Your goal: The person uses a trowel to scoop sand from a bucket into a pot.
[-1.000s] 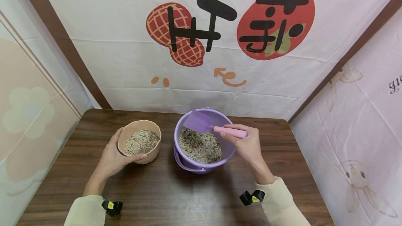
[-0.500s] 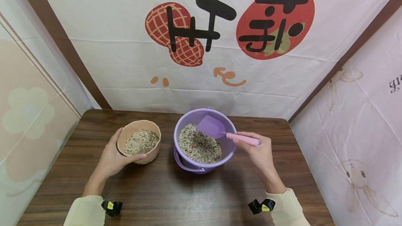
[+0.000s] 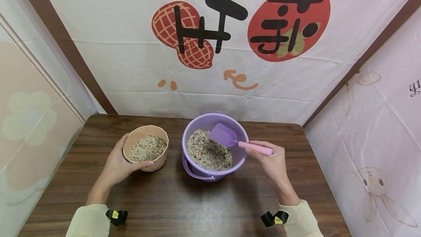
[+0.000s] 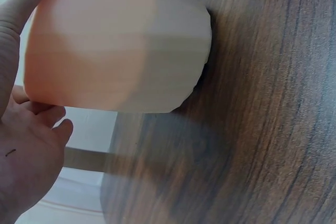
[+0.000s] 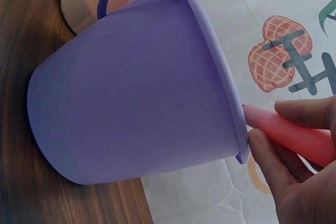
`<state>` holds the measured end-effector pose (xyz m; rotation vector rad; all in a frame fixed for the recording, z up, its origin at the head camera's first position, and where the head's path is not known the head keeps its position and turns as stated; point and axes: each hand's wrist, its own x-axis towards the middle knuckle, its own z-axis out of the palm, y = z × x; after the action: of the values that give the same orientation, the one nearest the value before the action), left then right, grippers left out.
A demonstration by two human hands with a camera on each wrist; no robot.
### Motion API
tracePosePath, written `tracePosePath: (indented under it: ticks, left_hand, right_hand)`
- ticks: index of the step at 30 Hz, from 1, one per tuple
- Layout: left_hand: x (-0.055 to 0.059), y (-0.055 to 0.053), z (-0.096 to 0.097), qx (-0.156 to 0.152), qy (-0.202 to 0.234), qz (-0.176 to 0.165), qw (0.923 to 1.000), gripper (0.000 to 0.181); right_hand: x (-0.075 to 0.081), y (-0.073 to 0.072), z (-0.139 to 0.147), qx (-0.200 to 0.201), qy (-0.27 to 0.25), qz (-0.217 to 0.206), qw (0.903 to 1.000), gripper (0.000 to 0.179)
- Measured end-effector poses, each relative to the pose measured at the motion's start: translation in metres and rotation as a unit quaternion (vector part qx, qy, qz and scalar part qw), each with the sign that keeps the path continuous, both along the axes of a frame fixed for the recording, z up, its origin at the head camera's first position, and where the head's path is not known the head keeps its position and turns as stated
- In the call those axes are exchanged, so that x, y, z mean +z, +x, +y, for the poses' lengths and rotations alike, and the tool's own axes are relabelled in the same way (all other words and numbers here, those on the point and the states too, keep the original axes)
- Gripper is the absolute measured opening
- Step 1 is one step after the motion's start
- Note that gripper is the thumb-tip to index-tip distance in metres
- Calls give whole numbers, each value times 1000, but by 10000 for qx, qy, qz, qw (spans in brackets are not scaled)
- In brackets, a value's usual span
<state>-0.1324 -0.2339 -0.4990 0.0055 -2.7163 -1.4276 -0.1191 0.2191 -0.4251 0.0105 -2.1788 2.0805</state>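
Note:
A peach-coloured pot (image 3: 159,164) with a wavy rim stands on the left of the table, part filled with pale grit. My left hand (image 3: 120,165) grips its near left side, thumb along the front near the rim. In the left wrist view the pot (image 4: 115,51) shows its side, its base at the tabletop. Right of it is a purple bucket (image 3: 187,153) with speckled gravel inside. My right hand (image 3: 271,160) holds a toy shovel by its pink handle (image 3: 254,147) at the bucket's right rim. The purple shovel blade (image 3: 223,135) lies inside, over the gravel.
The bucket's handle (image 3: 194,175) hangs down at its front left. Both containers stand on a dark wooden table (image 3: 184,211). A printed white cloth (image 3: 138,83) hangs behind the table, and side panels (image 3: 358,149) flank it.
My right hand has drawn the shovel rightward and slightly toward me, so the blade has shifted from the bucket's back left to its right side. My left hand and the pot have stayed put.

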Motion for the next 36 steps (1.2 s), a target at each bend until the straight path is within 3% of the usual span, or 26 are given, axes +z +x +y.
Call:
tracePosePath:
  ticks: [10,15,22,27,36]
  left_hand:
    - [8,-1,-1,-100,-509,86,9986,138]
    - [19,0,5,-194,-802,78,9966,148]
    - [39,1,36,-704,-447,568,9949,147]
    - [47,0,63,-1135,-156,396,9926,148]
    - [48,0,102,-1600,154,251,9867,147]
  right_hand:
    - [-2,0,0,64,34,68,10000,36]
    - [-1,0,-1,93,25,114,9999,35]
    - [-2,0,-1,129,9,146,9998,35]
    - [-3,0,-1,164,-27,183,9997,35]
    - [-4,0,-1,248,-98,273,9993,35]
